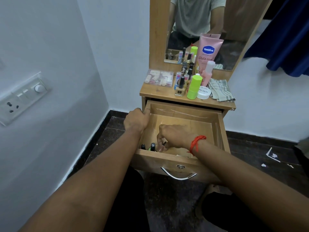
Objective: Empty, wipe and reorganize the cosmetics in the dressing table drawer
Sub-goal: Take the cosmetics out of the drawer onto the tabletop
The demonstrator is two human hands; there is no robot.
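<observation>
Right hand (173, 136) pinches small bottle (164, 143) at drawer (221, 131) front-left corner; left hand (136, 120) grips drawer's left wall. Bottle probably light, slick glass; take by cap.

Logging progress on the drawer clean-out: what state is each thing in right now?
drawer, pulled open.
left hand, grips the drawer's left wall.
right hand, inside the drawer, pinches a small bottle.
black-capped bottle, upright in the drawer's front left corner.
Vaseline tube, upright on the tabletop.
checked cloth, crumpled on the tabletop.
</observation>
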